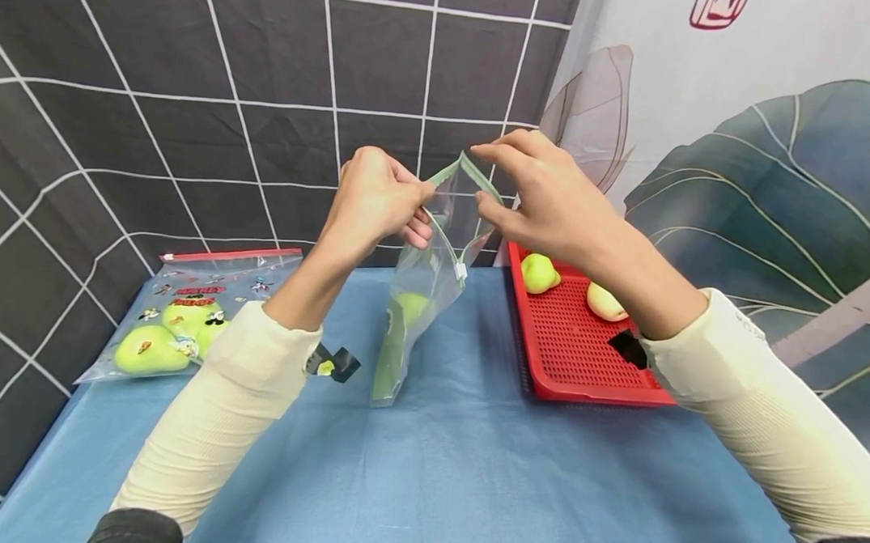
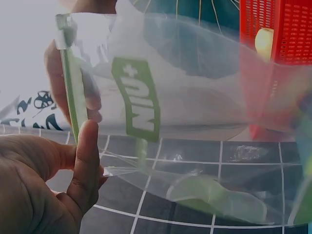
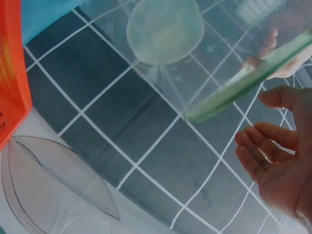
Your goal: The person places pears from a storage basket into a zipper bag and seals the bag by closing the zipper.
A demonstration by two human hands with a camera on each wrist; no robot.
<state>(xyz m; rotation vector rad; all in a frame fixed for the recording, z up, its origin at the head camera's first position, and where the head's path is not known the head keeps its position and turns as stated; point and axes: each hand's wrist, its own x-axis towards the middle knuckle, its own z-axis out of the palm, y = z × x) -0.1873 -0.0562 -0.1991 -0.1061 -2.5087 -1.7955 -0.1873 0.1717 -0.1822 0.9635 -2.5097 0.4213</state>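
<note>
Dark grid-pattern backdrop behind a blue-covered counter [image 1: 426,482]. The clear zip bag [image 1: 425,271] is up mid-view, green fruit [image 1: 412,306] inside. Left hand [image 1: 380,198] is pinching its rim, right hand [image 1: 544,195] loosely spread by the mouth. From the bag: red basket [image 1: 570,340] with fruit at three o'clock, filled printed bag [image 1: 199,290] at nine.

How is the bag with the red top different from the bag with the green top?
The red-topped bag rests on the blue cloth; the green-topped bag is held up by the left hand.
The red-topped bag has little cartoon pictures; the green-topped bag has a green patch with letters.
The green-topped bag's mouth is spread open; the red-topped bag's looks closed.
Both are see-through.
</note>
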